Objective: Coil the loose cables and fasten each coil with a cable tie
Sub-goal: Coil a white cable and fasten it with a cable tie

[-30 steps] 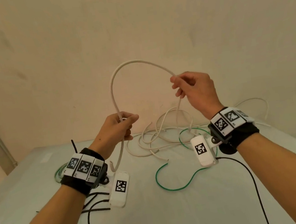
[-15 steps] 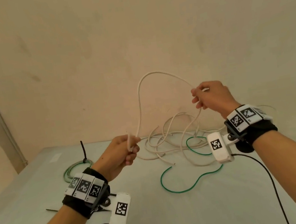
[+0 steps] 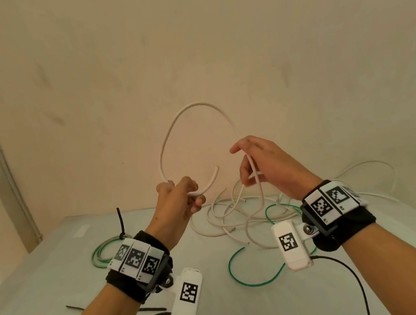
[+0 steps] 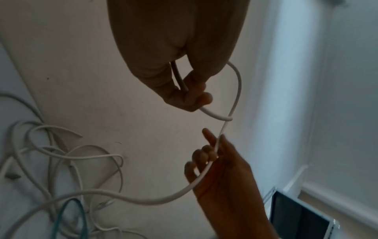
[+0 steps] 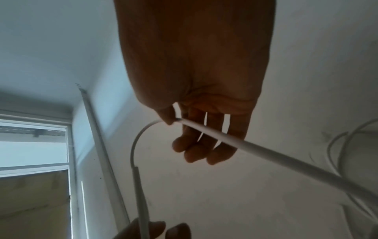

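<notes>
Head view: left hand (image 3: 178, 202) clamps the white cable (image 3: 189, 114) near its free end, right hand (image 3: 264, 165) pinches it further along, first loop arching above the table's (image 3: 58, 282) far edge. Next, bring right to left.

No readable text — markers only.

Bare room, prob. a test setup: plain wall (image 3: 210, 35), covered table (image 3: 45, 284), window (image 5: 32, 145).
</notes>
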Available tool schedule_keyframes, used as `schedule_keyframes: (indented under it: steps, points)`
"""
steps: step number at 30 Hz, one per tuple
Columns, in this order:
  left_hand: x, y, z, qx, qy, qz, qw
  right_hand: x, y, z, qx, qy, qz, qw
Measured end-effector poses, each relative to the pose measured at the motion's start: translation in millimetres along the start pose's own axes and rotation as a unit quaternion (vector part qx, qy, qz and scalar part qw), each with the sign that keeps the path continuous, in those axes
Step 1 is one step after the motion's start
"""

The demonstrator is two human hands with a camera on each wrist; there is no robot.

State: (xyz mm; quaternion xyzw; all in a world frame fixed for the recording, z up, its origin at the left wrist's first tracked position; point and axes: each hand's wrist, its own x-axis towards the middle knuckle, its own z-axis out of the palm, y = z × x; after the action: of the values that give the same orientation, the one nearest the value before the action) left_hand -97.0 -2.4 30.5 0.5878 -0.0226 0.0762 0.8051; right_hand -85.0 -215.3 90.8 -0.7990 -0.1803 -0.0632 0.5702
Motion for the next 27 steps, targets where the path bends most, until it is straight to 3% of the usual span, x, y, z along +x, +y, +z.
schedule_keyframes:
  steps: [4, 7, 9, 12, 16, 18, 19, 21, 22, 24, 27]
  points:
    - [3.7, 17.8, -5.6, 0.005, 0.002, 0.024, 1.0, 0.9, 4.6, -5.6, -0.122, 0.023, 0.064, 0.99]
    - [2.4, 28.7, -11.2, 0.124, -0.056, 0.074, 0.988, 2.2, 9.8, -8.8, -0.279, 0.047, 0.022, 0.959]
    - [2.1, 34.2, -13.0, 0.242, -0.096, 0.109, 0.959, 0.8, 3.2, -2.3, -0.354, 0.059, -0.07, 0.931]
    - [4.4, 44.0, -9.8, 0.395, -0.156, 0.157, 0.892, 3.1, -11.9, 11.8, -0.389, 0.052, -0.217, 0.894]
    - [6.0, 58.5, -8.7, 0.527, -0.205, 0.188, 0.803, 8.6, -20.7, 25.9, -0.536, 0.145, -0.212, 0.804]
    - [4.0, 65.5, -10.8, 0.546, -0.203, 0.197, 0.788, 6.3, -27.7, 25.7, -0.553, 0.208, -0.201, 0.781]
    - [3.3, 68.4, -11.4, 0.532, -0.196, 0.2, 0.799, 5.5, -30.2, 24.6, -0.566, 0.208, -0.184, 0.776]
    - [2.8, 71.0, -10.7, 0.457, -0.177, 0.195, 0.85, 6.3, -29.4, 22.5, -0.563, 0.172, -0.142, 0.795]
    - [2.9, 70.7, -9.1, 0.409, -0.169, 0.19, 0.876, 6.6, -27.1, 22.5, -0.524, 0.156, -0.127, 0.828]
    - [2.0, 66.3, -4.8, 0.321, -0.158, 0.175, 0.917, 5.7, -23.1, 26.4, -0.394, 0.148, -0.116, 0.9]
    - [-1.1, 51.3, 3.5, 0.201, -0.162, 0.147, 0.955, 5.1, -13.0, 35.7, -0.175, 0.183, -0.101, 0.962]
